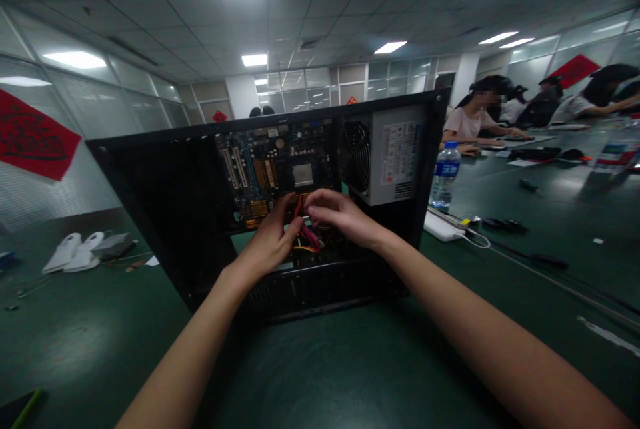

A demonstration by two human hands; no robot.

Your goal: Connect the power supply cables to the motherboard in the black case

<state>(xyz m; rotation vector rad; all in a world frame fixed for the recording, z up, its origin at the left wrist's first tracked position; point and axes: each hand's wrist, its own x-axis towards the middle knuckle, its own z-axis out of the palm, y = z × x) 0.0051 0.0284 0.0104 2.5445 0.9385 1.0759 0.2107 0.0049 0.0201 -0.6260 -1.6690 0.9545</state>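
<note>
A black computer case (165,236) stands on the table in front of me with its side open. Inside are a motherboard (315,146) and, at the upper right, a silver power supply (397,156) with a fan. My left hand (273,242) reaches into the case, its thumb and fingers closed around a bundle of power cables (311,237) in red, yellow and purple tones. Opposite it, my right hand (347,217) has its fingers curled into a pinch at the same wires. The fingertips and the cable ends between them are partly hidden.
A water bottle (445,176) and a white power strip (443,226) with cords stand right of the case. White slipper-shaped objects (83,252) lie to the left. A green-edged object (23,409) sits at the near left corner. Other people (483,112) work along the table at right.
</note>
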